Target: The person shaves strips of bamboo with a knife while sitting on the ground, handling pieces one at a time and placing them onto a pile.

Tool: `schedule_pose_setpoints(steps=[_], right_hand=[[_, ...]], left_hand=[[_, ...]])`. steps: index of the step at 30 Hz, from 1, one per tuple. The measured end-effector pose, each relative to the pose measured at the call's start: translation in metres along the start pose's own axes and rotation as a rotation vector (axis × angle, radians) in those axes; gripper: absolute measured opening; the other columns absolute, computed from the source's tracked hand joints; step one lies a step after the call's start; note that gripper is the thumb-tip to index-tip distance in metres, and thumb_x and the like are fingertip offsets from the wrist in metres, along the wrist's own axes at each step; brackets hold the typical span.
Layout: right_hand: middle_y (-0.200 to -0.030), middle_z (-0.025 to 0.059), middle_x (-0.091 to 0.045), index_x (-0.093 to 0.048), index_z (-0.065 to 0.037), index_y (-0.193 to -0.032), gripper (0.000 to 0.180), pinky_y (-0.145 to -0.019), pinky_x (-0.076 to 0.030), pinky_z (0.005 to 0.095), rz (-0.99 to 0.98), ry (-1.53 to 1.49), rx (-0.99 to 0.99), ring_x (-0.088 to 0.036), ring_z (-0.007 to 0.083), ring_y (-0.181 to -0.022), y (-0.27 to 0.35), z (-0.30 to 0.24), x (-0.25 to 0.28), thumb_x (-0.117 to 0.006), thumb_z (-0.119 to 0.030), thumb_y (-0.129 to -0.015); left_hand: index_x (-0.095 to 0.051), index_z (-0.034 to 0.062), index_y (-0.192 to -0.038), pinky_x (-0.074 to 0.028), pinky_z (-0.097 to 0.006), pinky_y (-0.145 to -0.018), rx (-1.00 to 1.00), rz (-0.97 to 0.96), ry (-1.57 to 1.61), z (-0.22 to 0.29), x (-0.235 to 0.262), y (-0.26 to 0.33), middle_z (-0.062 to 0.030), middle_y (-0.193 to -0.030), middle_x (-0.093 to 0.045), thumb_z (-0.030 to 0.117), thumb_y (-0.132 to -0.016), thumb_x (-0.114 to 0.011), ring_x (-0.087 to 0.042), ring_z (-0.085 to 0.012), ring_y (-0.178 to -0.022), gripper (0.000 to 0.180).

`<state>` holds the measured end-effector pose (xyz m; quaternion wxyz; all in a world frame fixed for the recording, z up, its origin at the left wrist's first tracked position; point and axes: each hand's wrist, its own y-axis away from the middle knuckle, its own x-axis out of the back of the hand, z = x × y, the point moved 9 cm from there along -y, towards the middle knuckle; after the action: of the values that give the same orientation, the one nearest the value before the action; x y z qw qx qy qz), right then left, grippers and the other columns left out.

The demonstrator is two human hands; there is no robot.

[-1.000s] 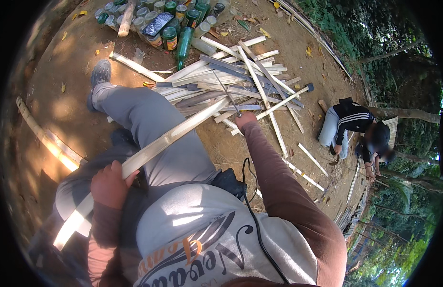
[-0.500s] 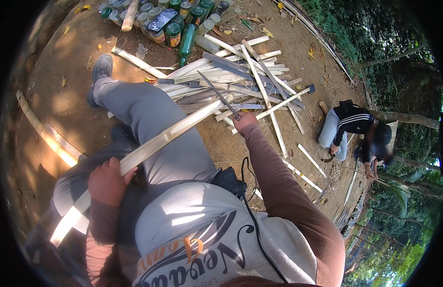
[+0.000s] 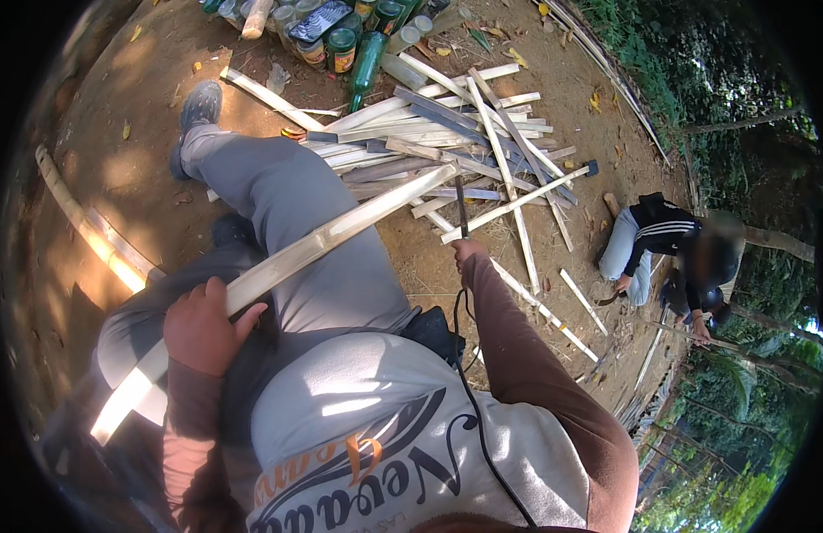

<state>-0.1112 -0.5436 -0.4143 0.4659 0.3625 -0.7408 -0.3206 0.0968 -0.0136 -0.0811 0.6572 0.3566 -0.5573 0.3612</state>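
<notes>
A long split bamboo slat (image 3: 340, 229) lies slantwise across my thighs, its far end up to the right and its near end at the lower left. My left hand (image 3: 203, 327) is closed round its lower part, thumb on the near edge. In my right hand (image 3: 469, 255) is a knife (image 3: 462, 204) with a narrow dark blade, pointing away from me. The blade stands beside the slat's far tip; whether they touch I cannot tell. My fingers hide the knife's handle.
Beyond my legs lies a loose pile of bamboo slats (image 3: 503, 160). Behind it stand glass jars (image 3: 342, 51) and a green bottle (image 3: 368, 67). A bamboo pole (image 3: 83, 218) lies at left. Another person (image 3: 664, 226) crouches at right. A black cable (image 3: 478, 435) hangs over my shirt.
My right hand has moved down and slightly right with the knife. The blade has swung from slanting across the slat to nearly straight away from me. My left hand keeps its hold.
</notes>
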Motion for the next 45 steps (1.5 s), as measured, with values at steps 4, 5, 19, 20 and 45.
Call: schedule_pose_setpoints(steps=[4,5,19,20,45], right_hand=[[-0.057,-0.002,-0.044,-0.056,-0.011,-0.087,0.019,-0.042,-0.031,0.034,-0.047,-0.341,0.022,-0.038,0.0132,-0.043,0.042,-0.029,-0.006,-0.069,-0.022,-0.096],[-0.057,-0.002,-0.044,-0.056,-0.011,-0.086,0.02,-0.042,-0.031,0.0336,-0.034,-0.355,0.079,-0.039,0.013,-0.043,0.054,-0.045,-0.006,-0.07,-0.022,-0.096],[-0.068,0.013,-0.065,-0.072,-0.001,-0.09,0.033,-0.065,-0.051,0.0406,0.098,0.306,0.793,-0.06,0.0254,-0.062,0.183,-0.165,-0.032,-0.076,-0.033,-0.091],[-0.068,0.0136,-0.065,-0.072,-0.001,-0.09,0.032,-0.065,-0.051,0.041,0.094,0.341,0.781,-0.061,0.0262,-0.062,0.198,-0.169,-0.034,-0.076,-0.033,-0.091],[-0.098,0.0252,-0.074,-0.075,0.001,-0.098,0.038,-0.09,-0.056,0.0515,0.215,0.88,0.58,-0.07,0.0448,-0.097,0.107,-0.175,0.027,-0.062,-0.034,-0.091]], left_hand=[[-0.059,0.0079,-0.089,-0.053,-0.046,-0.063,0.069,-0.154,0.005,-0.006,-0.011,-0.001,-0.0122,-0.072,-0.063,0.057,-0.081,-0.081,-0.067,-0.0336,-0.07,0.054],[-0.059,0.0079,-0.09,-0.053,-0.046,-0.064,0.07,-0.182,0.036,-0.005,-0.013,-0.003,-0.0124,-0.072,-0.063,0.055,-0.082,-0.082,-0.067,-0.0343,-0.07,0.052],[-0.067,0.0072,-0.102,-0.053,-0.048,-0.072,0.055,-0.131,0.028,0.021,0.013,-0.013,-0.0151,-0.086,-0.067,0.036,-0.094,-0.073,-0.066,-0.036,-0.087,0.03],[-0.067,0.0076,-0.102,-0.053,-0.048,-0.071,0.059,-0.154,0.057,0.023,0.013,-0.01,-0.015,-0.085,-0.067,0.036,-0.095,-0.071,-0.067,-0.0361,-0.085,0.029],[-0.069,0.0092,-0.086,-0.054,-0.048,-0.062,0.034,-0.108,0.083,0.022,-0.011,-0.006,-0.0146,-0.071,-0.065,0.043,-0.099,-0.067,-0.068,-0.0355,-0.069,0.036]])
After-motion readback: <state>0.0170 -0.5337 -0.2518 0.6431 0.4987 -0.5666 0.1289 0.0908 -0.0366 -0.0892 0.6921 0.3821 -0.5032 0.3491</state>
